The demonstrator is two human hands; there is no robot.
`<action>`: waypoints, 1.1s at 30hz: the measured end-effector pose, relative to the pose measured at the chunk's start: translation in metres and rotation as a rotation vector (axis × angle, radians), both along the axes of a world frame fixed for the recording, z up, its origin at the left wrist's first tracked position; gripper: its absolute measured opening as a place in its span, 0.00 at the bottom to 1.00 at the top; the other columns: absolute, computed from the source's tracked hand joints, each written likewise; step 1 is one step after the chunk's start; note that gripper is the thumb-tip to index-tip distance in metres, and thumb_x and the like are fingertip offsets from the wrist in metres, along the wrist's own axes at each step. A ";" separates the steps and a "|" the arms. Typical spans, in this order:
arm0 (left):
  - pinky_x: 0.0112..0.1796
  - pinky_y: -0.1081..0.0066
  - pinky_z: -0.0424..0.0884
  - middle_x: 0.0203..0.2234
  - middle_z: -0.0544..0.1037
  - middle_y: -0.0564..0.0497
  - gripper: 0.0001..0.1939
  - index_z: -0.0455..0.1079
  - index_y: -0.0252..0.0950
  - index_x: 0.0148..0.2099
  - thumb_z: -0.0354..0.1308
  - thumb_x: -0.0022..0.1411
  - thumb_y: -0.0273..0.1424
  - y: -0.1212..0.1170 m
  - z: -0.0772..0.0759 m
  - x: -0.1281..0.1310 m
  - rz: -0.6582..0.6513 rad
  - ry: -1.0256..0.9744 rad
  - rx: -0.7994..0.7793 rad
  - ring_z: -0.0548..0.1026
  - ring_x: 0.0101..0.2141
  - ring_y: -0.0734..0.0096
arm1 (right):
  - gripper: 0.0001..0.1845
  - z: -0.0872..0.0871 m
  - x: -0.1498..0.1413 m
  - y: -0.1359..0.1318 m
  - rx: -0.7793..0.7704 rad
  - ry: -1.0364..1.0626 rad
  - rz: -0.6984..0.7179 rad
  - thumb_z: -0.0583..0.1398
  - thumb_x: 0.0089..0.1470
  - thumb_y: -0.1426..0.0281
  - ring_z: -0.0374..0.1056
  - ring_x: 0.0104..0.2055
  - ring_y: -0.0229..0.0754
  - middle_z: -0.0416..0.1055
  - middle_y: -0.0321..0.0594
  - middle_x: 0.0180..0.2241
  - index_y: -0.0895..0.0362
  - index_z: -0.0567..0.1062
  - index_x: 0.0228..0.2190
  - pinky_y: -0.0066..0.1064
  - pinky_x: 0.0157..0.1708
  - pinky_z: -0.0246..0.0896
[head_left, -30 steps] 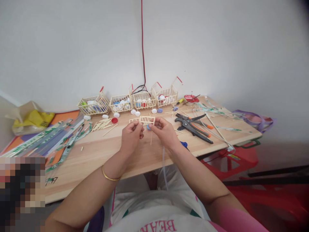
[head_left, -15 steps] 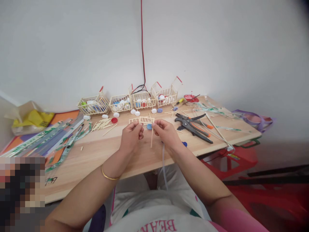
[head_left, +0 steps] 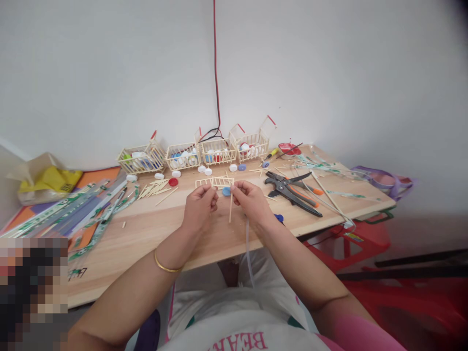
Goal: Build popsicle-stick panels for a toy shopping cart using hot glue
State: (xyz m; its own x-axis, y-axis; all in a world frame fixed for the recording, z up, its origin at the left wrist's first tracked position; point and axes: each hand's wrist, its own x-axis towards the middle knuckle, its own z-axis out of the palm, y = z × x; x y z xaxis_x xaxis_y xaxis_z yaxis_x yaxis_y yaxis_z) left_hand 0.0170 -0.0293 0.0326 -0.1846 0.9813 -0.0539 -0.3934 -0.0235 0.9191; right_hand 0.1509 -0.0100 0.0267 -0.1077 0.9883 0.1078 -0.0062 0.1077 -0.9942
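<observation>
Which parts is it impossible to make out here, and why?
All in the head view:
Thin stick: upper end, covered by the right hand.
Stick frame: lower left corner, covered by the left hand.
Dark blue thing: partly behind the right wrist.
Yellow bag: print too small to read.
Picture's bottom-left corner: pixelated block covers it.

Cannot see part of the pale slatted wooden frame [head_left: 224, 181] behind the left hand [head_left: 199, 204], nor the upper end of the thin pale wooden stick [head_left: 230, 209] behind the right hand [head_left: 251, 202]. Cannot tell touching from near between that hand and the light-blue round plastic cap [head_left: 226, 191]. Lose the thin red-and-black cable [head_left: 216, 63] at the top edge. Find coarse blocks [head_left: 32, 280] over the near left corner.
</observation>
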 end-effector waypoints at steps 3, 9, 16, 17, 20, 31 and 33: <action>0.16 0.80 0.49 0.15 0.64 0.58 0.10 0.65 0.33 0.25 0.64 0.46 0.30 0.001 0.001 -0.001 -0.006 -0.004 -0.007 0.57 0.16 0.84 | 0.16 -0.001 -0.001 0.000 -0.009 0.006 0.006 0.61 0.47 0.56 0.55 0.21 0.32 0.61 0.29 0.18 0.57 0.69 0.26 0.26 0.22 0.49; 0.16 0.81 0.50 0.16 0.66 0.57 0.09 0.66 0.32 0.25 0.64 0.44 0.28 0.008 0.009 -0.017 0.056 -0.054 0.004 0.58 0.16 0.84 | 0.16 0.008 0.016 0.009 0.106 -0.022 -0.057 0.60 0.48 0.56 0.56 0.23 0.33 0.62 0.30 0.20 0.56 0.70 0.30 0.26 0.24 0.51; 0.16 0.83 0.50 0.17 0.66 0.57 0.10 0.66 0.31 0.27 0.64 0.42 0.27 0.013 0.020 -0.035 0.065 -0.135 0.014 0.59 0.17 0.85 | 0.15 0.023 0.057 0.021 0.251 -0.223 -0.157 0.60 0.49 0.57 0.58 0.25 0.35 0.65 0.33 0.23 0.57 0.72 0.29 0.28 0.26 0.53; 0.15 0.83 0.50 0.17 0.65 0.57 0.10 0.66 0.31 0.27 0.64 0.42 0.26 0.013 0.021 -0.036 0.056 -0.146 0.015 0.59 0.17 0.85 | 0.15 0.024 0.064 0.023 0.271 -0.256 -0.169 0.60 0.49 0.57 0.58 0.26 0.35 0.65 0.34 0.24 0.57 0.72 0.29 0.28 0.27 0.53; 0.15 0.84 0.50 0.17 0.65 0.57 0.09 0.66 0.31 0.27 0.64 0.43 0.25 0.014 0.024 -0.041 0.038 -0.168 0.020 0.59 0.17 0.85 | 0.14 0.029 0.083 0.028 0.295 -0.345 -0.184 0.60 0.49 0.58 0.59 0.26 0.36 0.67 0.35 0.25 0.57 0.73 0.29 0.29 0.28 0.54; 0.14 0.85 0.52 0.17 0.65 0.56 0.07 0.65 0.31 0.25 0.63 0.44 0.23 0.019 0.027 -0.053 0.055 -0.185 0.043 0.60 0.17 0.86 | 0.11 0.028 0.118 0.006 0.316 -0.749 -0.037 0.56 0.54 0.63 0.63 0.27 0.39 0.72 0.38 0.27 0.56 0.74 0.31 0.31 0.29 0.56; 0.15 0.85 0.52 0.17 0.64 0.56 0.08 0.65 0.31 0.24 0.63 0.45 0.22 0.018 0.027 -0.052 0.057 -0.176 0.050 0.60 0.17 0.86 | 0.11 0.021 0.115 -0.003 0.312 -0.829 0.069 0.57 0.53 0.63 0.66 0.30 0.40 0.73 0.40 0.31 0.57 0.74 0.33 0.32 0.31 0.58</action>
